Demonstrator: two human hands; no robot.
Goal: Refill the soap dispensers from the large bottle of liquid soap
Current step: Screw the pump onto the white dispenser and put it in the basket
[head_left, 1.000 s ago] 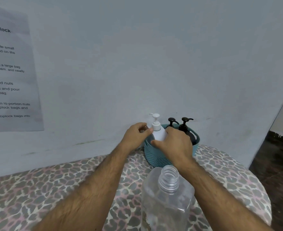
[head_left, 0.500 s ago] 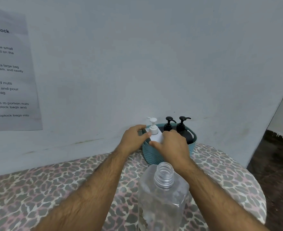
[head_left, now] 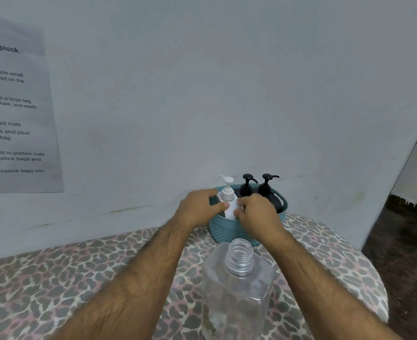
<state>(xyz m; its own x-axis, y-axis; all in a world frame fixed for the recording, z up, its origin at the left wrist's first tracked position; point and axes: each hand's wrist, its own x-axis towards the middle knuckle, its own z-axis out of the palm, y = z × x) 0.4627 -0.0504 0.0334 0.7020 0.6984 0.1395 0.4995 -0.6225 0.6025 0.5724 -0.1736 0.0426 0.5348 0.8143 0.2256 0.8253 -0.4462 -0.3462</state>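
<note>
Table (head_left: 55, 278): round-edged, under a leopard-print cloth, its far edge against the wall.

Large bottle (head_left: 236, 290): clear plastic, upright at the near edge, cap off, threaded neck open. The fill level cannot be read through the clear wall.

Basket (head_left: 229, 233): teal, perforated, at the far edge of the table against the wall, beyond the large bottle. It holds three pump dispensers, all upright.

Left hand (head_left: 198, 208): at the basket's left rim, thumb on the white dispenser's left side, fingers curled round behind it.

Right hand (head_left: 257, 212): on the dispenser's right side, fingers curled against the body. Both hands clasp the one dispenser, so neither is nearer.

White dispenser (head_left: 229, 204): leftmost in the basket, long axis vertical, pump on, nozzle pointing left. It lies directly between the two hands, so the likely way out is straight up along that axis, clear of the rim.

Black dispensers (head_left: 247, 186), (head_left: 266, 184): two, to the right of the white one, pumps on, untouched.
</note>
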